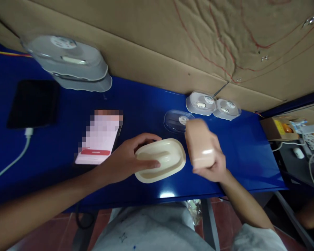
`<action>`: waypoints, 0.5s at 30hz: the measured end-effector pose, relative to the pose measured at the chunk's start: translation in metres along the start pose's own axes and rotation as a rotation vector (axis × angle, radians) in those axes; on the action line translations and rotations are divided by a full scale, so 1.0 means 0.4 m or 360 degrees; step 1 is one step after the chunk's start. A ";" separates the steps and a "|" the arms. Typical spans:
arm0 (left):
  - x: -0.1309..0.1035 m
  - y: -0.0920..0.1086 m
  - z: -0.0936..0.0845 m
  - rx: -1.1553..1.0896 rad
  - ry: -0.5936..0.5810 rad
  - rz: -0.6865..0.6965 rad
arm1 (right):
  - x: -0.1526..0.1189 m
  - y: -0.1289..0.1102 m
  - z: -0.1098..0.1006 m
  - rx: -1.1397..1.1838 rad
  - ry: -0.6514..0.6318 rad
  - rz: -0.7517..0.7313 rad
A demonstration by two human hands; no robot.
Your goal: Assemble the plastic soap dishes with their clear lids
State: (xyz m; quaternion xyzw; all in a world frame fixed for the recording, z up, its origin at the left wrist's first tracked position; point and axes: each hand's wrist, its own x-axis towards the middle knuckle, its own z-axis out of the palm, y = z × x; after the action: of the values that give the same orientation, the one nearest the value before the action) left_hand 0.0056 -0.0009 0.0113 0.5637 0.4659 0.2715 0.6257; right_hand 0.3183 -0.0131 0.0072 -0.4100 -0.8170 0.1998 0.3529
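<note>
My left hand (143, 155) grips the left end of a cream oval dish (172, 157), its thumb inside over the rim. A raised ridge runs along the dish's inside. To the right, my right hand (217, 164) is wrapped round a beige, rounded plastic container (200, 143), held up on its side with its outer face towards me. Motion blurs that container, and its inside is hidden. Just behind it lies a clear plastic lid (174, 121) with a round white sticker, partly covered by the container.
Two lidded containers (200, 103) stand by the cardboard wall (151, 59); larger stacked ones (75, 66) are at back left. A lit phone (99, 139) and a black device (34, 103) with a white cable lie left on the blue table (146, 101). An open cardboard box (274, 129) is at right.
</note>
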 end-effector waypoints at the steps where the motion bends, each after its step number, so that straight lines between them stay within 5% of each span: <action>1: 0.003 0.001 0.000 -0.0078 -0.0018 -0.0023 | 0.001 -0.015 0.001 -0.0071 -0.0085 -0.0148; 7: 0.002 -0.015 0.005 -0.0763 -0.0142 -0.0160 | 0.019 -0.044 0.036 -0.0212 -0.0358 -0.0479; 15: -0.006 -0.013 0.012 -0.1454 -0.0309 -0.0376 | 0.015 -0.051 0.076 -0.0488 -0.0352 -0.0563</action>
State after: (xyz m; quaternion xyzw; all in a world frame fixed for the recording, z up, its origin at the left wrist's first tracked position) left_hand 0.0080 -0.0061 0.0066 0.1970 0.2992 0.3214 0.8766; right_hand 0.2825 -0.0212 0.0020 -0.2849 -0.9304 0.0525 0.2245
